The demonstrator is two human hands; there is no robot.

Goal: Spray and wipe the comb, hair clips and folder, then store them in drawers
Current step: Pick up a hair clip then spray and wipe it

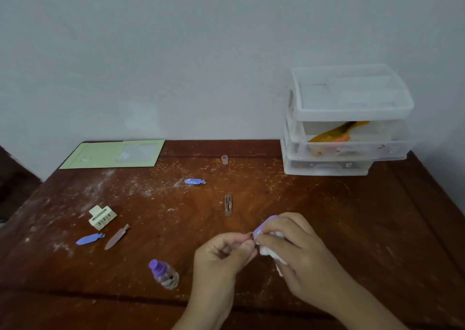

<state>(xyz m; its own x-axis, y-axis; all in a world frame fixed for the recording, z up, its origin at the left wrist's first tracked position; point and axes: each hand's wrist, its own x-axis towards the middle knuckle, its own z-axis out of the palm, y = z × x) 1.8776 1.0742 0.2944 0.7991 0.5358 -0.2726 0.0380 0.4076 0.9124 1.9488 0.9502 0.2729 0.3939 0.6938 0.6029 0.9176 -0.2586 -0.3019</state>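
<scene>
Purple clip (263, 225) is held above the table (327, 229), front-centre. Left hand (226, 251) pinches its near end w/ thumb & fingertips; right hand (289, 239) curls a white cloth (273, 251) round the rest. Prob. light, stiff, thin & slick when wet, so grip the ends, wipe the flat faces.

Scuffed wooden bench (276, 204): green folder (113, 155), drawer unit (347, 128), loose hair clips (90, 238), spray bottle (164, 274), small cap (224, 159).
</scene>
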